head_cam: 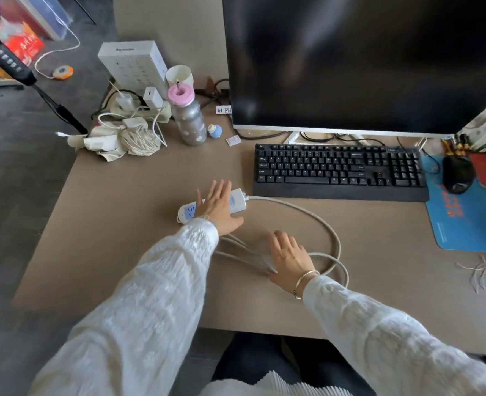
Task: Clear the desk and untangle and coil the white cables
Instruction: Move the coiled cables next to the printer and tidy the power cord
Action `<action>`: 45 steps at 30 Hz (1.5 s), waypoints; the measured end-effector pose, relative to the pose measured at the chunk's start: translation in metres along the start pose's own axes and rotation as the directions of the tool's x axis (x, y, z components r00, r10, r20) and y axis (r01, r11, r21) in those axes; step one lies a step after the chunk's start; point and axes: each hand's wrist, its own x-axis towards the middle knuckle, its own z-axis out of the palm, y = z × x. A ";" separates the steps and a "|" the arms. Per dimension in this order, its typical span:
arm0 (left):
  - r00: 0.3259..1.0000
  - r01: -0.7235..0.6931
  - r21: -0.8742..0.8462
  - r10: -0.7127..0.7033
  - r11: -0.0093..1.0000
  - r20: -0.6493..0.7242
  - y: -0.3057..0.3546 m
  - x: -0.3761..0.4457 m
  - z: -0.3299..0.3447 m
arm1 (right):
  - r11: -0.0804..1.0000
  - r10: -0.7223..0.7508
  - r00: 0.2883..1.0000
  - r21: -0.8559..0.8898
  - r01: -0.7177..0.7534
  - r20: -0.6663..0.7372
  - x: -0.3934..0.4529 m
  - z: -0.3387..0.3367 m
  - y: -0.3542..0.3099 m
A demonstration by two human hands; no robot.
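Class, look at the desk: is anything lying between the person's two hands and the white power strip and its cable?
Nothing visible does. The left hand already rests flat on the power strip, and the right hand lies with straight fingers on the white cable looped in front of the keyboard.

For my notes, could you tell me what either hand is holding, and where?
Nothing is gripped. The left hand lies flat on the power strip; the right hand presses flat on its white cable.
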 end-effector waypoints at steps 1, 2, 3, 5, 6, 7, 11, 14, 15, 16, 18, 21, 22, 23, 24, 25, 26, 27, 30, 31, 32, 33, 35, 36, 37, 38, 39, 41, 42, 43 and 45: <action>0.998 -0.010 0.022 0.009 1.000 0.055 0.004 0.007 0.001 | 1.000 0.013 1.000 -0.014 -0.013 -0.012 0.001 -0.002 0.004; 0.994 -0.016 0.031 0.013 0.999 0.109 0.006 0.010 0.003 | 0.999 0.027 0.999 -0.025 -0.027 -0.027 0.003 -0.004 0.008; 0.989 -0.019 0.023 0.016 1.000 0.150 0.006 0.011 0.007 | 0.998 0.046 0.998 -0.033 -0.047 -0.037 0.006 -0.007 0.013; 0.983 -0.035 -0.020 0.038 0.999 0.181 0.005 0.010 0.012 | 0.993 0.102 0.994 -0.056 -0.104 -0.043 0.014 -0.012 0.025; 0.982 -0.044 -0.042 0.051 0.998 0.181 0.005 0.007 0.014 | 0.988 0.134 0.990 -0.065 -0.136 -0.036 0.018 -0.014 0.032; 0.981 -0.059 -0.046 0.067 0.997 0.181 0.004 0.004 0.016 | 0.983 0.164 0.986 -0.077 -0.165 -0.017 0.023 -0.017 0.038; 0.975 -0.180 0.104 0.163 0.978 0.150 0.006 -0.011 0.028 | 0.975 0.199 0.979 -0.112 -0.193 0.049 0.041 -0.027 0.060; 0.968 -0.238 0.244 0.208 0.940 0.142 0.006 -0.018 0.038 | 0.981 0.135 0.990 -0.143 -0.127 0.041 0.045 -0.030 0.066; 0.967 -0.245 0.270 0.216 0.931 0.133 0.005 -0.018 0.040 | 0.983 0.103 0.994 -0.154 -0.097 0.030 0.046 -0.030 0.068; 0.968 -0.246 0.289 0.219 0.925 0.120 0.004 -0.017 0.040 | 0.983 0.067 0.998 -0.170 -0.065 0.005 0.047 -0.029 0.071; 0.971 -0.237 0.305 0.214 0.922 0.106 0.004 -0.018 0.039 | 0.972 -0.027 0.999 -0.235 0.020 -0.029 0.044 -0.028 0.073; 0.976 -0.215 0.367 0.184 0.905 0.117 0.011 -0.021 0.042 | 0.951 -0.141 0.989 -0.282 0.126 -0.035 0.039 -0.029 0.070; 0.980 -0.198 0.389 0.167 0.900 0.112 0.015 -0.022 0.044 | 0.950 -0.158 0.987 -0.274 0.148 -0.016 0.037 -0.029 0.068; 0.985 -0.167 0.397 0.137 0.903 0.103 0.018 -0.022 0.046 | 0.940 -0.174 0.984 -0.293 0.175 0.029 0.036 -0.027 0.064; 0.989 -0.142 0.396 0.112 0.907 0.099 0.020 -0.022 0.048 | 0.921 -0.181 0.981 -0.336 0.196 0.076 0.036 -0.024 0.062; 0.990 -0.132 0.398 0.101 0.908 0.097 0.025 -0.022 0.048 | 0.912 -0.168 0.982 -0.364 0.189 0.090 0.031 -0.022 0.061; 0.991 -0.121 0.400 0.086 0.908 0.104 0.027 -0.021 0.049 | 0.911 -0.160 0.982 -0.367 0.186 0.101 0.029 -0.017 0.058; 0.990 -0.119 0.405 0.080 0.907 0.112 0.030 -0.020 0.048 | 0.901 -0.171 0.983 -0.395 0.180 0.059 0.026 -0.014 0.056; 0.989 -0.142 0.399 0.114 0.906 0.092 0.043 -0.021 0.048 | 0.925 -0.063 0.987 -0.363 0.112 0.146 0.014 -0.014 0.057; 0.987 -0.159 0.387 0.139 0.908 0.080 0.051 -0.022 0.048 | 0.930 -0.073 0.993 -0.353 0.103 0.097 0.006 -0.015 0.062; 0.985 -0.175 0.369 0.158 0.913 0.074 0.057 -0.023 0.047 | 0.924 -0.097 0.993 -0.365 0.112 0.060 -0.001 -0.014 0.068; 0.980 -0.198 0.357 0.183 0.913 0.074 0.066 -0.023 0.046 | 0.918 -0.115 0.993 -0.384 0.103 -0.009 -0.010 -0.014 0.074; 0.969 -0.247 0.340 0.231 0.907 0.087 0.087 -0.026 0.041 | 0.918 -0.151 0.984 -0.383 0.105 -0.092 -0.023 -0.007 0.096; 0.964 -0.266 0.336 0.248 0.903 0.096 0.098 -0.028 0.038 | 0.918 -0.134 0.982 -0.389 0.071 -0.136 -0.033 -0.007 0.106; 0.959 -0.284 0.337 0.264 0.898 0.105 0.111 -0.031 0.036 | 0.915 -0.129 0.970 -0.401 0.037 -0.206 -0.045 -0.007 0.114; 0.954 -0.300 0.338 0.278 0.892 0.111 0.124 -0.034 0.034 | 0.925 -0.118 0.966 -0.379 0.023 -0.229 -0.055 -0.012 0.120; 0.948 -0.318 0.340 0.297 0.885 0.113 0.138 -0.037 0.032 | 0.923 -0.133 0.951 -0.384 0.017 -0.279 -0.065 -0.011 0.129; 0.941 -0.338 0.355 0.319 0.872 0.115 0.164 -0.043 0.029 | 0.923 -0.103 0.944 -0.384 -0.027 -0.315 -0.086 -0.014 0.147; 0.935 -0.353 0.361 0.335 0.863 0.113 0.180 -0.047 0.028 | 0.928 -0.084 0.943 -0.371 -0.044 -0.322 -0.100 -0.015 0.158; 0.927 -0.373 0.367 0.356 0.852 0.114 0.198 -0.052 0.028 | 0.934 -0.075 0.933 -0.352 -0.058 -0.353 -0.116 -0.017 0.169; 0.912 -0.409 0.366 0.390 0.836 0.127 0.236 -0.061 0.029 | 0.945 -0.018 0.918 -0.307 -0.114 -0.397 -0.146 -0.019 0.194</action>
